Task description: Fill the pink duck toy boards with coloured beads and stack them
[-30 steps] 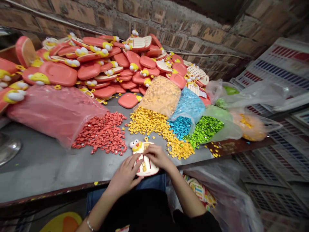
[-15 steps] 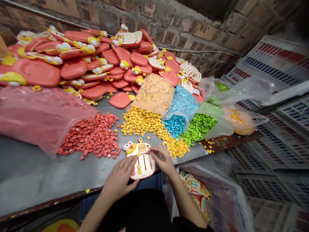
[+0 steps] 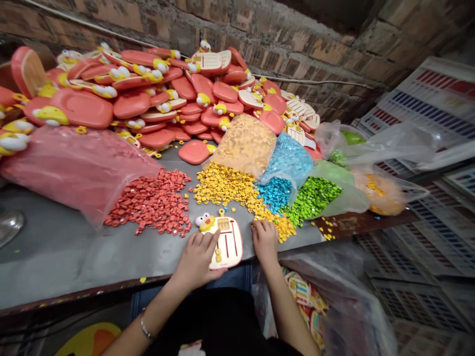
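Note:
My left hand (image 3: 198, 257) grips the left edge of a cream toy board (image 3: 230, 247) with a red rim and a duck-like head with bulging eyes. The board has several dark red slots, with yellow beads (image 3: 218, 255) in one of them. Part of its left side is hidden under my fingers. To the right of the board, my right hand (image 3: 265, 242) has its fingers curled at the near edge of the yellow bead pile (image 3: 226, 184). What its fingertips hold, if anything, is hidden.
Red beads (image 3: 156, 205), blue beads (image 3: 274, 193) and green beads (image 3: 313, 198) spill from plastic bags. Many red-backed boards (image 3: 137, 104) are heaped against the brick wall. A bag of finished-looking toys (image 3: 304, 291) hangs below the table edge at right.
My right hand has left the board and moved right to the yellow beads. My left hand stays on the board. The view has shifted slightly.

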A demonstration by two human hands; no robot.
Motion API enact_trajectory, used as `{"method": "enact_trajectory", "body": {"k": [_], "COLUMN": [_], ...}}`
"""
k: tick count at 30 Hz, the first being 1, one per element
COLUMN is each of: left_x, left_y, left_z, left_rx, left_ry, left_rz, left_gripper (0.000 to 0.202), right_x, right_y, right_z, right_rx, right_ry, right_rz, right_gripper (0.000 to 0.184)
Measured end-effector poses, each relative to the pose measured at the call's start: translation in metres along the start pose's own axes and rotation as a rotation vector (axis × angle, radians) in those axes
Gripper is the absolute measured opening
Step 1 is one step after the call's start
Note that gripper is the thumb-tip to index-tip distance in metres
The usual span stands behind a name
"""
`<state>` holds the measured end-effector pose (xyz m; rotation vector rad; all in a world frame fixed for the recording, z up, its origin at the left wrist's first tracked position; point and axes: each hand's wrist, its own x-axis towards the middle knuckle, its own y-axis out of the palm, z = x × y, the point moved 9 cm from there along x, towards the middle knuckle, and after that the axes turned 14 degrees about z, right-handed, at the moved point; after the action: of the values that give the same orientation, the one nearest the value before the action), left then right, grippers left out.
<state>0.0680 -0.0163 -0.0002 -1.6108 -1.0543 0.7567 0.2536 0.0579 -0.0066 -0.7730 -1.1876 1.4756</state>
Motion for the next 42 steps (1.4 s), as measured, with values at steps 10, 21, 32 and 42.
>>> {"method": "enact_trajectory", "body": {"k": [10, 21, 32, 42], "left_x": [-0.013, -0.013, -0.015, -0.013], "left_y": [0.0, 0.001, 0.006, 0.003], "left_z": [-0.003, -0.002, 0.011, 0.011], "left_rx": [0.009, -0.026, -0.161, -0.141], "left_ry": [0.038, 0.018, -0.024, -0.026], "left_rz": [-0.108, -0.097, -0.117, -0.069], "left_gripper": [0.062, 0.06, 0.081, 0.071], "right_x": [0.028, 0.019, 0.017, 0.025], "right_y": [-0.002, 0.001, 0.018, -0.017], "right_z": [0.055, 0.06, 0.101, 0.001], "right_rx": [0.512, 0.401, 0.666, 0.249], "right_ry": [-0.339, -0.411, -0.516, -0.188], "right_rz": [0.076, 0.153, 0.408, 0.061], "right_gripper": [0.016, 0.015, 0.01, 0.015]}}
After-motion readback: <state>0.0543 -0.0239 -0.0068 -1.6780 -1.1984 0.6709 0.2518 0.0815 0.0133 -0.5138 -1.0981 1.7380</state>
